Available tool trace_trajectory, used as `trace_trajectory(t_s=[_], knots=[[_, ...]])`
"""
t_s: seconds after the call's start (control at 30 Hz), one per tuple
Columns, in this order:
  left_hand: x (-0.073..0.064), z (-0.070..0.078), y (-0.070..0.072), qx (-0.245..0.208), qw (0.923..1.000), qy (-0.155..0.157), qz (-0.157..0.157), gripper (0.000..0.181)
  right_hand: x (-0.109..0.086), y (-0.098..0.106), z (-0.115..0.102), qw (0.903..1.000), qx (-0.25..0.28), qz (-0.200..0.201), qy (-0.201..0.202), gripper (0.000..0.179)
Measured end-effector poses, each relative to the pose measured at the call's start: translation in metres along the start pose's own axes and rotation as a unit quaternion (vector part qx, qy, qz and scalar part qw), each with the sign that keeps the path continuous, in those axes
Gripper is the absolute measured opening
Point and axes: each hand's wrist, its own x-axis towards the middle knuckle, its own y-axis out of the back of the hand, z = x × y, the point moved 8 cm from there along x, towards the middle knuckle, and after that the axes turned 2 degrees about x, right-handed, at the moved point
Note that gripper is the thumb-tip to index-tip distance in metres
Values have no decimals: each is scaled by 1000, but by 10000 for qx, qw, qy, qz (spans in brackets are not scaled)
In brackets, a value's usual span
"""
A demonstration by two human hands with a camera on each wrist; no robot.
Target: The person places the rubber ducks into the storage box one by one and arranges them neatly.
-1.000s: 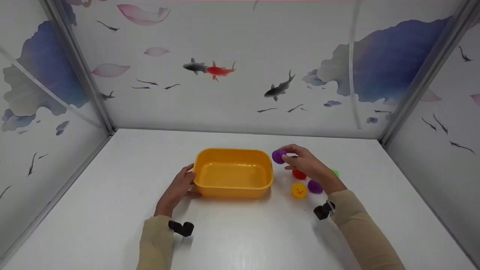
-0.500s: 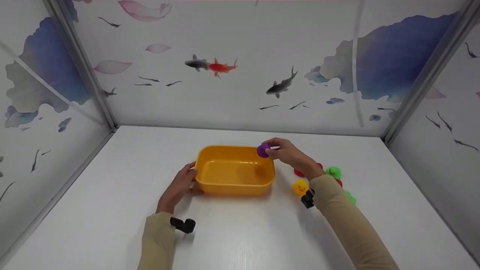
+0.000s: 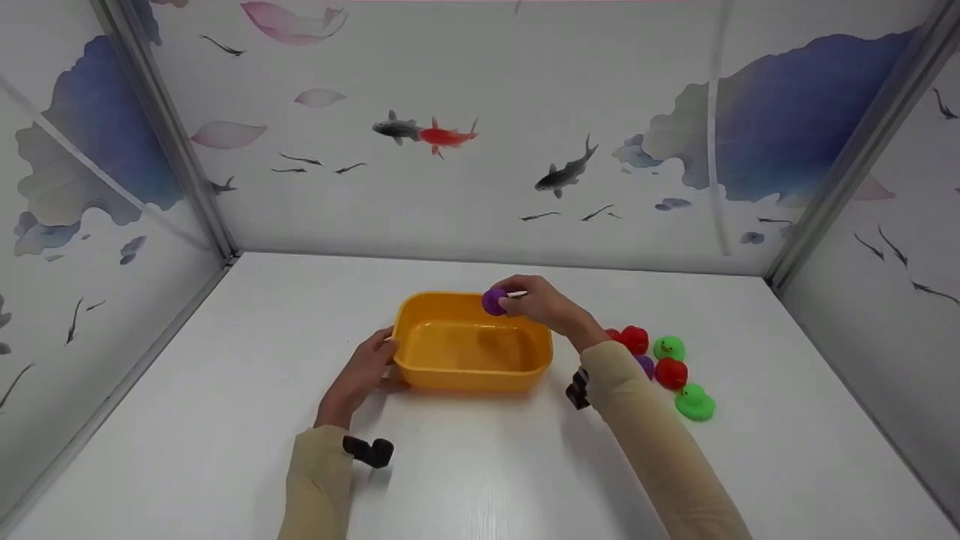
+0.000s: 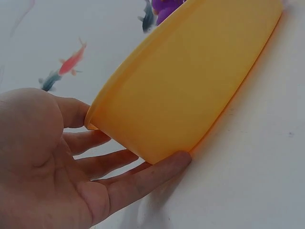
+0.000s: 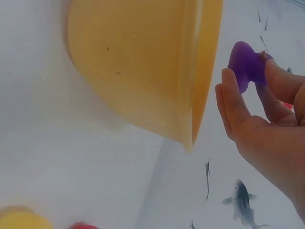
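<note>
A purple rubber duck [image 3: 493, 301] is pinched between the thumb and fingers of my right hand [image 3: 544, 304], held up over the back right part of a yellow plastic basin [image 3: 472, 382]. The right wrist view shows the duck [image 5: 245, 67] at the fingertips, beyond the basin's rim. On the basin's left end rests my left hand [image 3: 364, 367], fingers fairly straight. In the left wrist view its thumb lies along the lower front wall, and the fingers touch the end wall below the rim. Nothing lies on the visible basin floor.
Right of the basin sit several more rubber ducks: green ones [image 3: 695, 403], red ones [image 3: 671, 373] and a purple one [image 3: 645, 364] partly behind my right sleeve [image 3: 637, 397]. Something yellow [image 5: 24, 220] shows low in the right wrist view. Patterned white panels enclose the white table [image 3: 465, 465].
My right hand has carried the purple duck leftward, from beside the basin's right rim to above the basin. The left hand has stayed on the basin's left end.
</note>
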Motion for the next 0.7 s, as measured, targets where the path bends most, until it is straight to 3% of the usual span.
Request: trace_trajectory(t_s=[0.5, 0.7], knots=[[1, -2, 1, 334, 9991, 187, 190, 55, 20, -43, -6, 9985, 265, 304, -381, 34], [0, -2, 0, 222, 9995, 130, 163, 55, 28, -60, -9, 9983, 440, 322, -216, 36]])
